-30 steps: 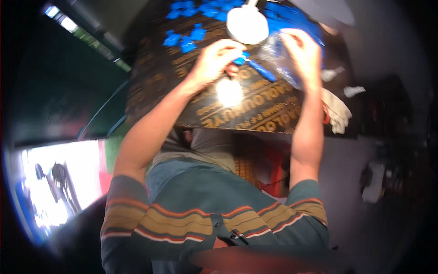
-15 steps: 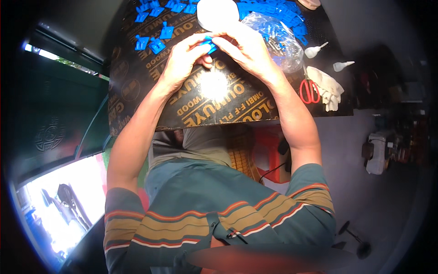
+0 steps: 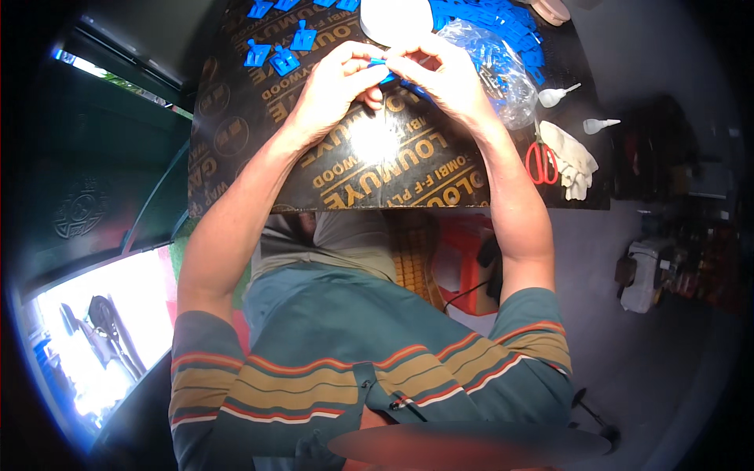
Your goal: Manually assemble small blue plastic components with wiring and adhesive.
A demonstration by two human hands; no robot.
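Above the table, my left hand [image 3: 336,88] is closed, pinching a small blue plastic piece [image 3: 382,74] between thumb and fingers. The thumb and fingertips of my right hand [image 3: 449,82] are closed on the same piece from the other side. Whether the right fingertips also hold some tiny part is hidden. More blue shows under the right hand. To the left lie several blue plastic pieces with small stems, one of them a loose blue piece [image 3: 284,60]. Just beyond my hands stands a round white container [image 3: 395,22], washed out by glare.
Right of my hands, a clear plastic bag [image 3: 503,86] holds small metal parts, beside a heap of blue pieces [image 3: 499,27]. Two white nozzle-tipped bottles, including one white bottle [image 3: 554,96], red-handled scissors [image 3: 541,163] and white gloves [image 3: 572,161] lie near the table's right edge.
The whole view has shifted slightly, so the table things sit farther right. My hands stay together at the blue piece, with the right fingers bent a little differently.
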